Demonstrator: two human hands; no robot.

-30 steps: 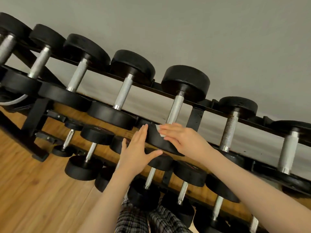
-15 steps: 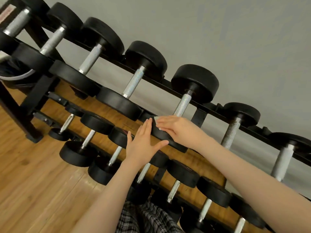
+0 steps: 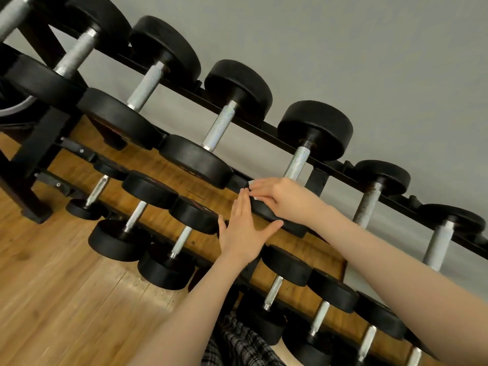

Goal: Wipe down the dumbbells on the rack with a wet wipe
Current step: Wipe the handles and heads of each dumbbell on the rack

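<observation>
A black two-tier rack (image 3: 39,138) holds a row of black dumbbells with knurled silver handles. The dumbbell (image 3: 297,162) at the middle of the upper tier has its near head (image 3: 291,226) under my hands. My right hand (image 3: 285,198) lies over the rim of that head and presses a white wet wipe (image 3: 251,184) onto it with nearly straight fingers; only a corner of the wipe shows. My left hand (image 3: 244,233) rests flat against the head's front face, fingers straight and thumb spread.
Smaller dumbbells (image 3: 148,191) fill the lower tier below my arms. More upper-tier dumbbells (image 3: 369,202) stand to the right and left. A grey wall (image 3: 343,48) is behind the rack and a wooden floor (image 3: 52,299) below. Plaid trousers (image 3: 237,344) show at the bottom.
The view has tilted and swung right, so the rack slid left in frame. Both hands stay on the same dumbbell head; the right hand has shifted slightly along its rim.
</observation>
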